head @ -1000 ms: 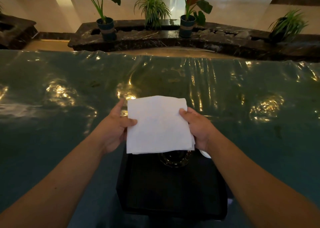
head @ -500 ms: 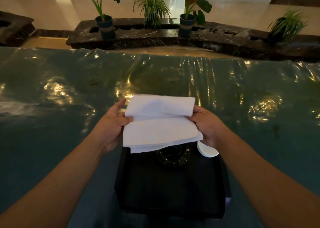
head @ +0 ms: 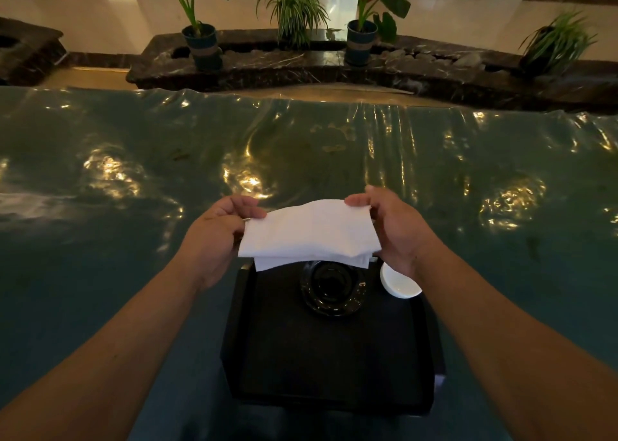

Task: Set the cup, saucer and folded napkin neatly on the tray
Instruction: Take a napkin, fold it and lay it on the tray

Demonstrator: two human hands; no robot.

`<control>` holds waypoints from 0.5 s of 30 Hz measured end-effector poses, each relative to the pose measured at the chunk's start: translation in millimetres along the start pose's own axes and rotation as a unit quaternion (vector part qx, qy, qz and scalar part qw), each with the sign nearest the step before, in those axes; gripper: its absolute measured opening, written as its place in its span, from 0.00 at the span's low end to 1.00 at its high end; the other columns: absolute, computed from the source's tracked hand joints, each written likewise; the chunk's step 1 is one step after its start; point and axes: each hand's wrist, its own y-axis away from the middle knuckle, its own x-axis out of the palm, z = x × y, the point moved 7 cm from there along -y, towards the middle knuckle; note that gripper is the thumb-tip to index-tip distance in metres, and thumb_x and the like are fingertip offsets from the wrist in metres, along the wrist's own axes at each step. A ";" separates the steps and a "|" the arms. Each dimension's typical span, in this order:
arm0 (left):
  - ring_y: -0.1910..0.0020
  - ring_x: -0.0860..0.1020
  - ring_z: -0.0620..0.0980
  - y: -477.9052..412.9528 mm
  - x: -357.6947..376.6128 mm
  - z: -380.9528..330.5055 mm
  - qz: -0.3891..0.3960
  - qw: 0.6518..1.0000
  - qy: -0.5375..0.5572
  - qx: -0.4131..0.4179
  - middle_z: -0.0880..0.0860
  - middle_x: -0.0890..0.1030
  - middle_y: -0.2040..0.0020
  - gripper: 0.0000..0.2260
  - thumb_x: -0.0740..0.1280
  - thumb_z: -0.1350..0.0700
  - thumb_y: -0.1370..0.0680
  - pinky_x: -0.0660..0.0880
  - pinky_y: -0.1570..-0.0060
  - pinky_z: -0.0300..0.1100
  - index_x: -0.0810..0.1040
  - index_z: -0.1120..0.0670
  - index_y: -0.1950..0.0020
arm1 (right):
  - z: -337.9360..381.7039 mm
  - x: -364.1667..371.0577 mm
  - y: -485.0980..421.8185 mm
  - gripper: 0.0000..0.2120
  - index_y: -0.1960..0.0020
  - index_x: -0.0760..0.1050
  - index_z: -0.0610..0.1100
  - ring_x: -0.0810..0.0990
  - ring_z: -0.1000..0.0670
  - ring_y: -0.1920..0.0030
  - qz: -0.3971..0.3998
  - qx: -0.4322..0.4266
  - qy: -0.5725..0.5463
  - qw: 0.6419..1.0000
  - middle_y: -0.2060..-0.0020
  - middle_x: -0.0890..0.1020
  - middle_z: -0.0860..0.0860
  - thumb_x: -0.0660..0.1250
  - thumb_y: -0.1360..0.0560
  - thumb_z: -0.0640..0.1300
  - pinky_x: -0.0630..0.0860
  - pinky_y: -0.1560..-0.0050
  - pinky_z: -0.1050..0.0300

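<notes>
Dim scene, warm glare patches on the table cover (head: 140, 159), wide-angle bowing

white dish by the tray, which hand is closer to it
Right. The right hand sits just above the white dish, its heel almost over the rim. The left hand holds the napkin's far side, across the tray.

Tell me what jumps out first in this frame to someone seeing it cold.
The white napkin at centre, folded over and held up by its side edges between the left hand and right hand, is the brightest thing in a dim scene. Just below it sits the black tray on the glossy green table cover, with a dark saucer at its far end and a small white dish by its right edge.
</notes>
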 end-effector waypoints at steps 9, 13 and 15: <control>0.33 0.74 0.44 4.9 13.2 -21.3 0.011 0.949 -0.296 0.108 0.43 0.73 0.30 0.30 0.78 0.41 0.30 0.72 0.39 0.44 0.70 0.37 0.30 | 31.4 32.4 16.9 0.23 0.36 0.76 0.60 0.79 0.60 0.60 0.045 -0.180 0.323 0.928 0.56 0.80 0.49 0.68 0.22 0.36 0.80 0.62 0.57; 0.33 0.72 0.35 26.0 68.4 -29.5 0.181 0.898 -0.383 0.121 0.35 0.72 0.29 0.37 0.81 0.45 0.31 0.70 0.34 0.39 0.68 0.35 0.26 | 26.0 64.5 34.7 0.20 0.40 0.79 0.58 0.80 0.61 0.60 0.129 -0.192 0.403 0.886 0.55 0.82 0.56 0.67 0.23 0.36 0.76 0.63 0.63; 0.45 0.80 0.36 28.9 80.3 -13.6 0.231 0.891 -0.386 0.061 0.39 0.83 0.41 0.26 0.80 0.47 0.30 0.78 0.40 0.44 0.76 0.37 0.34 | 25.3 63.5 43.9 0.19 0.43 0.80 0.57 0.82 0.58 0.57 0.136 -0.191 0.379 0.895 0.54 0.84 0.56 0.67 0.24 0.34 0.79 0.59 0.61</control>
